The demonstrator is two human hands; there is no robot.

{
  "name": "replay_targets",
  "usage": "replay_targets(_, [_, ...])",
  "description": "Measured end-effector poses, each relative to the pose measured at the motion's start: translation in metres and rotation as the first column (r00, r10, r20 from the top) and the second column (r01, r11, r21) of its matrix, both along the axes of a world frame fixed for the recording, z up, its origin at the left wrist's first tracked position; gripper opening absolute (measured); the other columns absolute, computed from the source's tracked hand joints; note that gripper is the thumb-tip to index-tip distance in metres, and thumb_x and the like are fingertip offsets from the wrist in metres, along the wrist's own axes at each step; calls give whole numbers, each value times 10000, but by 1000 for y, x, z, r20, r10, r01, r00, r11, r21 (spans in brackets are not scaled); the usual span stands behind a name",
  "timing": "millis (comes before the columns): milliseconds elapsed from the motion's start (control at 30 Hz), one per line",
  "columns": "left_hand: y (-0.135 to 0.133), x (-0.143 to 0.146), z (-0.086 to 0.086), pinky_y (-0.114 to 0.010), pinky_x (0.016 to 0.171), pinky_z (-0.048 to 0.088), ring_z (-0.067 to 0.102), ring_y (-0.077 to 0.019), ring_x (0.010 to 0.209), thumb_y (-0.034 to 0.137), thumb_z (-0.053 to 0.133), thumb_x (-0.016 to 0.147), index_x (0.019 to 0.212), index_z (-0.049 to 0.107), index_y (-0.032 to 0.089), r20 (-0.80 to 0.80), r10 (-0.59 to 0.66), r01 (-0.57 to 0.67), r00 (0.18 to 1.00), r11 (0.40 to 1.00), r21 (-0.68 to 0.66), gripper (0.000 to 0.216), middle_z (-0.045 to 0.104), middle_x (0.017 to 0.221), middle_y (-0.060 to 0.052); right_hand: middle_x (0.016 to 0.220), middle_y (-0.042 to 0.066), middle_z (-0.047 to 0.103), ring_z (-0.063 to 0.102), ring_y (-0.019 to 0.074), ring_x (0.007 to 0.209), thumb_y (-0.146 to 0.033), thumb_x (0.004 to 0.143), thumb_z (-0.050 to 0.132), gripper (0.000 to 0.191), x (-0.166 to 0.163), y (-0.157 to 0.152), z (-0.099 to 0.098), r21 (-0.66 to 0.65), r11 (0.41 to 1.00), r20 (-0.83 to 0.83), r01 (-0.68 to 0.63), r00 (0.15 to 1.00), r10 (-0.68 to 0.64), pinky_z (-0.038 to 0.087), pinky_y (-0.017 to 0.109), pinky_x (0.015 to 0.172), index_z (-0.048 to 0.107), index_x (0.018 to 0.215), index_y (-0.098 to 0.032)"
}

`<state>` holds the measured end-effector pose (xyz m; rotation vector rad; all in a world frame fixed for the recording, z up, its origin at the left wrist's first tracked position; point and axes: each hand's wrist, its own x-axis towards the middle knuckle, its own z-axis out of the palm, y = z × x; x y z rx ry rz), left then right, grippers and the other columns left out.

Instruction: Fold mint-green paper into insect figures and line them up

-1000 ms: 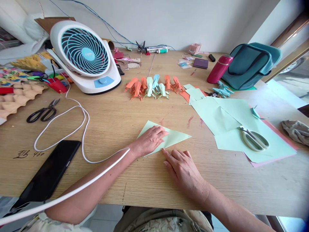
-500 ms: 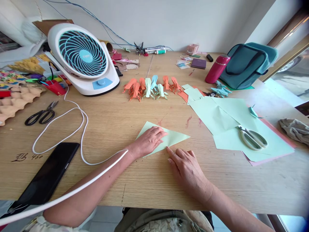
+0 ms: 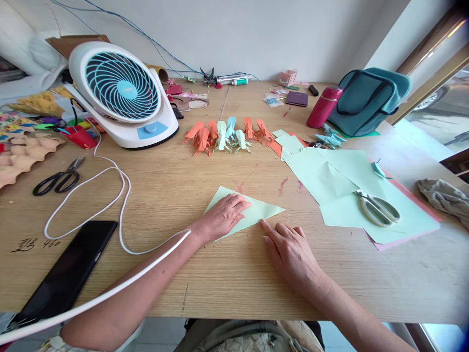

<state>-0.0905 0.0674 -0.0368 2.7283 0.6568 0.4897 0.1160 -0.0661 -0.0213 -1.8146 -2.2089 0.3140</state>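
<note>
A pale green sheet of paper (image 3: 266,209), folded into a triangle, lies flat on the table in front of me. My left hand (image 3: 225,215) rests palm down across its left half, fingers lying flat, and hides part of it. At the paper's near edge, my right hand (image 3: 291,252) touches with its outstretched index fingertip; its other fingers are bent and loose, holding nothing. Beyond the paper stands a row of small folded-paper figures, among them an orange one (image 3: 249,128), a light green one (image 3: 222,137) and a blue one (image 3: 230,126).
To the right, white-handled scissors (image 3: 379,209) lie on light green paper sheets (image 3: 340,171). A red bottle (image 3: 324,107) and teal bag (image 3: 368,102) stand behind. Leftward are a fan (image 3: 126,93), black-handled scissors (image 3: 58,178), a phone (image 3: 69,266) and a white cable (image 3: 126,195) crossing my left forearm.
My right index fingertip has slid rightward along the paper's near edge, toward its right point. My left hand stays on the paper. The whole view has shifted slightly.
</note>
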Motion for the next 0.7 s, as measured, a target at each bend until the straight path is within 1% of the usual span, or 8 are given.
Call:
replay_targets(200, [0, -1, -1, -478, 1086, 440, 475, -253, 1259, 251, 411, 1011, 1340, 498, 220, 3, 3, -3, 1000, 1000, -7, 342, 543, 1285, -110, 830, 40, 617, 597, 199, 792, -264, 1045, 367, 374, 9, 2, -1, 32, 999, 20, 41, 999, -41, 329, 349, 731, 553, 1356, -171])
replay_targets(467, [2, -1, -3, -459, 1090, 438, 468, -251, 1258, 259, 418, 1013, 1316, 498, 198, -14, 0, 0, 1000, 1000, 16, 319, 536, 1274, -114, 851, 44, 616, 606, 203, 810, -284, 1050, 353, 390, 25, 4, -5, 23, 994, 22, 109, 994, -109, 334, 349, 756, 536, 1373, -165])
replay_targets(700, [1, -1, -2, -476, 1079, 446, 469, -258, 1255, 243, 429, 1008, 1327, 486, 217, -15, -6, 6, 1000, 1000, 23, 326, 526, 1273, -108, 842, 41, 619, 614, 206, 792, -284, 1047, 353, 400, 37, 6, -4, 11, 984, 54, 180, 982, -180, 342, 351, 767, 537, 1382, -164])
